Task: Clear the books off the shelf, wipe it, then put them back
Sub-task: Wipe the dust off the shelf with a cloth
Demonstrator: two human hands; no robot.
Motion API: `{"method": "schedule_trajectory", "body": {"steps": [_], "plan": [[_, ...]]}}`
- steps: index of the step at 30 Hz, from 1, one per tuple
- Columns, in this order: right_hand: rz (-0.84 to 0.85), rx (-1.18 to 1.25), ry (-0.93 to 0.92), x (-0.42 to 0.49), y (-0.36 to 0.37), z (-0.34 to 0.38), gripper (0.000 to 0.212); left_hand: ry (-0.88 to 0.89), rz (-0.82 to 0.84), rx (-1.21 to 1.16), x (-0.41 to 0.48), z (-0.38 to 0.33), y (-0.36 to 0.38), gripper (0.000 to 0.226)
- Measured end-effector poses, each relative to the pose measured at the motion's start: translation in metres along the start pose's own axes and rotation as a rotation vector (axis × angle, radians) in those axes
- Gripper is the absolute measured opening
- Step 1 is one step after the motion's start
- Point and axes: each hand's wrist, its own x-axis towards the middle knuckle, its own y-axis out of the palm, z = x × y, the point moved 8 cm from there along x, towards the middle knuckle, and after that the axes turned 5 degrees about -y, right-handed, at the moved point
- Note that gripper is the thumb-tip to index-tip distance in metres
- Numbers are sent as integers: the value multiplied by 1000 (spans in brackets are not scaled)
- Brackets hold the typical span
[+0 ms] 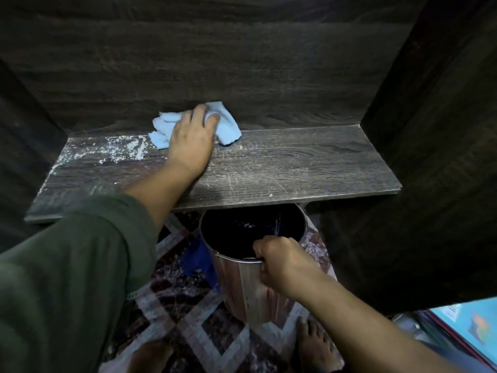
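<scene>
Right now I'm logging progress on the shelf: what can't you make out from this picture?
- Books: head view, cut off by the right edge; count unknown.
- Shelf under the cloth and left hand: covered.
- Bin contents: too dark inside; right hand grips its rim.

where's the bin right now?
In the head view the bin stands on the patterned floor just below the shelf's front edge, right of centre, with the right hand gripping its rim.
</scene>
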Motion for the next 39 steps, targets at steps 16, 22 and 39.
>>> {"method": "schedule_trajectory", "body": {"steps": [16, 22, 39], "plan": [[14, 4, -2, -6, 1, 1, 19, -45, 395, -89, -9, -23, 7, 45], [19, 43, 7, -10, 2, -1, 22, 148, 326, -317, -61, -59, -4, 47], [2, 21, -29, -11, -4, -1, 24, -5, 320, -153, 5, 3, 26, 50]]}}
